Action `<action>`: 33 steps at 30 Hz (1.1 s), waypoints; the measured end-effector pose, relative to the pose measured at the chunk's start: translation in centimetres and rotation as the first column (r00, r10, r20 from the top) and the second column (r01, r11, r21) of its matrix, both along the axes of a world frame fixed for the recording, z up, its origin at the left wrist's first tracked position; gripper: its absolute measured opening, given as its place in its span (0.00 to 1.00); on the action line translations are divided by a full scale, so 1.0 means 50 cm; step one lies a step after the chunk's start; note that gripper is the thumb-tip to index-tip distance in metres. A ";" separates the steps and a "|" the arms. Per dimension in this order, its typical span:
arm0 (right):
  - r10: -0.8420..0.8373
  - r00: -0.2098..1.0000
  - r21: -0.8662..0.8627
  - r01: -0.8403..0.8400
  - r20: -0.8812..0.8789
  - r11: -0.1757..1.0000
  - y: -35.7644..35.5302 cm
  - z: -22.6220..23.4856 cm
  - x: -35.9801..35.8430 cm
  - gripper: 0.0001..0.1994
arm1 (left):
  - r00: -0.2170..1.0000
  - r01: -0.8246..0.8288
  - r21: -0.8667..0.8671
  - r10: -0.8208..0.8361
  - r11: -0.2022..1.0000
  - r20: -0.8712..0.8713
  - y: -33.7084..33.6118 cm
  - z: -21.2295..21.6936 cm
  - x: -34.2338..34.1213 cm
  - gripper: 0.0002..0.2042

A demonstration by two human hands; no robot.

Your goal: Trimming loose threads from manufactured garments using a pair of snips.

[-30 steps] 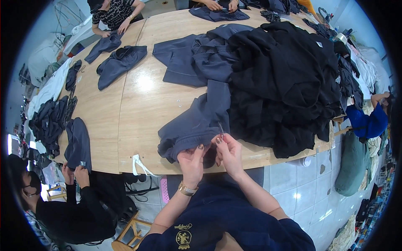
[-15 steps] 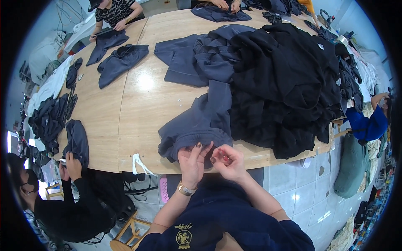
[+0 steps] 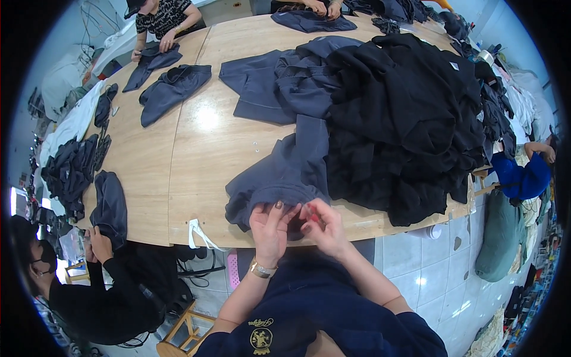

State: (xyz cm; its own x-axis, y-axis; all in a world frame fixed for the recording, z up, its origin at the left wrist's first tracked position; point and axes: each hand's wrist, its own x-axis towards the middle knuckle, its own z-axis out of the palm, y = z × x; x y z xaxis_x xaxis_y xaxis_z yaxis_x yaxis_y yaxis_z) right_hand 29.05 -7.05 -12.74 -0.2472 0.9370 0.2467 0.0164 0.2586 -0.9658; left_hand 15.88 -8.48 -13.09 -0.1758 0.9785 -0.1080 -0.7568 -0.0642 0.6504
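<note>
A dark grey-blue garment (image 3: pixel 279 175) lies at the near edge of the wooden table (image 3: pixel 184 172). My left hand (image 3: pixel 269 227) grips its hem from below, fingers curled over the cloth. Close beside it, my right hand (image 3: pixel 324 225) pinches the same hem, with something small and red between the fingers. Both hands touch at the table's front edge. A gold watch sits on my left wrist.
A big heap of black garments (image 3: pixel 410 119) fills the table's right half. More grey garments (image 3: pixel 172 89) lie at the far left. A person in black (image 3: pixel 101 279) works at the lower left, another (image 3: pixel 160 24) at the far side. A white cord (image 3: pixel 199 235) hangs off the edge.
My hands have dropped from raised above the hem, holding a thin tool, down onto the hem at the table's edge. The person at the lower left shifted their hands.
</note>
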 end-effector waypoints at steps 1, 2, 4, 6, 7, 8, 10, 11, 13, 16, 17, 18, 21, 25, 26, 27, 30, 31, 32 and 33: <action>-0.022 1.000 -0.056 0.022 -0.008 0.998 0.006 -0.012 0.007 0.06 | 1.000 -0.025 -0.013 0.024 1.000 -0.015 0.002 0.004 0.004 0.10; -0.041 0.999 -0.113 0.039 -0.017 0.993 0.012 -0.013 0.010 0.06 | 1.000 -0.028 -0.012 0.027 1.000 -0.016 0.002 0.004 0.001 0.10; -0.065 0.988 -0.010 0.068 0.140 0.998 0.023 0.002 0.024 0.07 | 1.000 -0.001 -0.007 0.001 1.000 -0.022 0.002 -0.001 -0.009 0.10; -0.070 0.935 0.123 0.028 0.348 0.992 0.032 -0.008 0.034 0.13 | 0.999 -0.004 -0.004 0.004 1.000 -0.046 0.002 -0.005 -0.010 0.10; -0.071 0.935 0.124 0.029 0.349 0.992 0.033 -0.007 0.037 0.13 | 0.997 -0.008 -0.002 0.007 1.000 -0.072 0.002 -0.007 -0.010 0.10; -0.058 0.914 0.145 0.000 0.401 0.989 0.034 0.000 0.038 0.14 | 0.997 -0.008 -0.002 0.008 1.000 -0.072 0.002 -0.010 -0.011 0.10; -0.046 0.892 0.163 -0.031 0.450 0.986 0.037 0.003 0.038 0.15 | 0.994 0.005 0.022 -0.003 1.000 -0.110 0.001 -0.015 -0.013 0.11; -0.053 0.888 0.189 -0.039 0.457 0.981 0.039 0.003 0.037 0.14 | 0.994 0.005 0.022 -0.003 1.000 -0.111 0.000 -0.016 -0.013 0.11; -0.060 0.885 0.216 -0.046 0.462 0.975 0.040 0.003 0.037 0.14 | 0.993 0.006 0.034 -0.002 0.999 -0.121 -0.001 -0.017 -0.013 0.11; -0.076 0.876 0.250 -0.052 0.476 0.967 0.042 0.002 0.035 0.14 | 0.988 0.012 0.058 -0.003 0.998 -0.153 -0.001 -0.019 -0.013 0.11; -0.079 0.878 0.260 -0.052 0.472 0.964 0.043 0.003 0.035 0.14 | 0.988 0.013 0.057 -0.004 0.998 -0.153 -0.002 -0.019 -0.012 0.11; -0.082 0.880 0.269 -0.053 0.469 0.962 0.043 0.003 0.035 0.15 | 0.986 0.005 0.055 0.004 0.998 -0.168 -0.002 -0.018 -0.009 0.11; -0.096 0.867 0.295 -0.061 0.490 0.953 0.044 0.003 0.036 0.15 | 0.978 -0.003 0.074 0.019 0.997 -0.207 -0.005 -0.031 -0.012 0.11; -0.061 0.887 0.309 -0.094 0.457 0.946 0.045 0.000 0.039 0.12 | 0.980 -0.010 0.066 0.023 0.998 -0.195 -0.004 -0.026 -0.011 0.11; -0.056 0.959 0.175 0.007 0.277 0.985 0.041 -0.004 0.036 0.10 | 0.981 -0.008 0.066 0.021 0.998 -0.195 -0.002 -0.016 -0.007 0.11; -0.082 0.993 0.020 0.080 0.087 0.997 0.038 -0.008 0.032 0.08 | 0.986 -0.003 0.051 0.011 0.999 -0.163 0.000 -0.004 -0.003 0.10; -0.093 0.993 -0.100 0.086 -0.076 0.991 0.033 -0.004 0.011 0.07 | 0.994 -0.002 0.021 0.004 1.000 -0.111 -0.002 -0.002 0.004 0.11; -0.144 0.982 -0.150 0.126 -0.119 0.981 0.020 0.024 -0.005 0.07 | 0.996 -0.007 0.006 0.008 1.000 -0.090 -0.003 -0.006 0.005 0.11; -0.147 0.982 -0.149 0.129 -0.119 0.980 0.017 0.013 -0.010 0.07 | 0.996 -0.004 0.007 0.005 1.000 -0.090 -0.004 -0.008 0.009 0.11; -0.171 0.985 -0.142 0.167 -0.017 0.976 0.014 -0.008 -0.012 0.07 | 0.993 -0.031 0.010 0.032 0.999 -0.117 -0.004 -0.010 0.014 0.11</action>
State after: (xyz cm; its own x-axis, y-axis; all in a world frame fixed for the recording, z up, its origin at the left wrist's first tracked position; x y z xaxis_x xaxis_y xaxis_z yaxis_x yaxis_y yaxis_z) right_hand 28.44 -6.35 -13.13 -0.0767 0.9903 0.1157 0.0198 0.1175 -0.9929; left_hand 16.61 -8.68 -13.60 -0.2171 0.9732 -0.0764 -0.6727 -0.0925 0.7341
